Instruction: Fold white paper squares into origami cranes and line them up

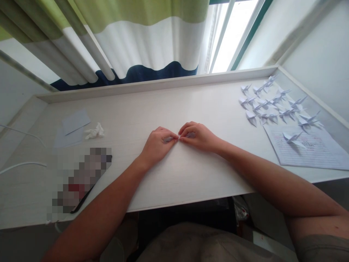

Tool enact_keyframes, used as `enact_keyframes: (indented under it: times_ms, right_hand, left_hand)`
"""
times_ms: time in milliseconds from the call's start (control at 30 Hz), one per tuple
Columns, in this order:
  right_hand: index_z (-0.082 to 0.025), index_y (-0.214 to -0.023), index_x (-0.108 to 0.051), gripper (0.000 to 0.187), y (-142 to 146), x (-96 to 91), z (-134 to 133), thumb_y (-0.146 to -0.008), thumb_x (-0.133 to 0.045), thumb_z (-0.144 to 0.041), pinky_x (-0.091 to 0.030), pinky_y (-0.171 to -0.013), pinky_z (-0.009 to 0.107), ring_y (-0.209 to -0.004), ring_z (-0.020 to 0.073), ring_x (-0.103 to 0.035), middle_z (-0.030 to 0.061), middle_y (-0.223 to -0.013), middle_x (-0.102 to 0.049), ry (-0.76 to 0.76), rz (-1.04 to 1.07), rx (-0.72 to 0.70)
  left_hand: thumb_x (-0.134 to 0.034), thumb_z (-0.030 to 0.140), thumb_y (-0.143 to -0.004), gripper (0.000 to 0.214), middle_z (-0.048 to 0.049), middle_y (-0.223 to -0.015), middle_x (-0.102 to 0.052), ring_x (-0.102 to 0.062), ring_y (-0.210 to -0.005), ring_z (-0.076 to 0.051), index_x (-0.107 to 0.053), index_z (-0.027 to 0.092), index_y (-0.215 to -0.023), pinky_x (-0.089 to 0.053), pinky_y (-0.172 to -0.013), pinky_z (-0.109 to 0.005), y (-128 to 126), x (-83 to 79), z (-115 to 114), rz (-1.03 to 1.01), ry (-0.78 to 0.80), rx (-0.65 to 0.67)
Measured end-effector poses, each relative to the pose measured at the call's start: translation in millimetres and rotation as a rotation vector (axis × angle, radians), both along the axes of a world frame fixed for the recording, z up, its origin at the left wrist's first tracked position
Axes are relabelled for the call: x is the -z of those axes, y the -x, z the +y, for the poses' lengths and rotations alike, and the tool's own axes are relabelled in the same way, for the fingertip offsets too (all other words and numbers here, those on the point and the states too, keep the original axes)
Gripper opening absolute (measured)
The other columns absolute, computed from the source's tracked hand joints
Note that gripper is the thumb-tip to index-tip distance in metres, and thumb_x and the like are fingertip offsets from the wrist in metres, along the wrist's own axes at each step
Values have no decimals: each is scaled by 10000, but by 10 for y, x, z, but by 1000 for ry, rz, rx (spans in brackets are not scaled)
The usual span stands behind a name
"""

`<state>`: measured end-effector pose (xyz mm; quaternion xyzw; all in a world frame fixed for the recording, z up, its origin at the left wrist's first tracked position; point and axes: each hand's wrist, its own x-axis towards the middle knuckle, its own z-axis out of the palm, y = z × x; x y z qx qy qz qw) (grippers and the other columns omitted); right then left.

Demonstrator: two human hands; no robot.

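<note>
Over the middle of the white desk, my left hand (160, 142) and my right hand (197, 135) meet at their fingertips. Both are closed in a pinch on a small piece of white paper (179, 137). Only a sliver of the paper shows between the fingers, so its shape is mostly hidden. Several folded white paper cranes (261, 104) stand in rows at the back right, beyond my right hand. One more paper crane (293, 138) sits apart on a lined sheet with writing (308, 154).
Flat white paper sheets (76, 122) and a crumpled tissue (95, 131) lie on the left. A pixelated phone-like object (87, 178) rests near my left forearm. White cables (24, 166) cross the left edge. A raised rim (163, 84) borders the desk (174, 185) below a curtain (152, 40).
</note>
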<state>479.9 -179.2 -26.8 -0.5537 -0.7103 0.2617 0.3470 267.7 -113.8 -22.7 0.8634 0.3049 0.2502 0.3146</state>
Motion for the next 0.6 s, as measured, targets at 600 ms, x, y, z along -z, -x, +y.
enact_keyframes:
  times_ms: [600]
  right_hand:
    - [-209,-794,-791,77,45,-39,37,-809,-746,-148,-563,-926,397,-946,223,-719,74,-1071,-751,95,116,81]
  left_hand:
    - [-783,248,-834,102,-45,-988,-797,-705,-977,-240,-807,247,-933,-573,-952,-409,-56,3,33,-22,199,-120]
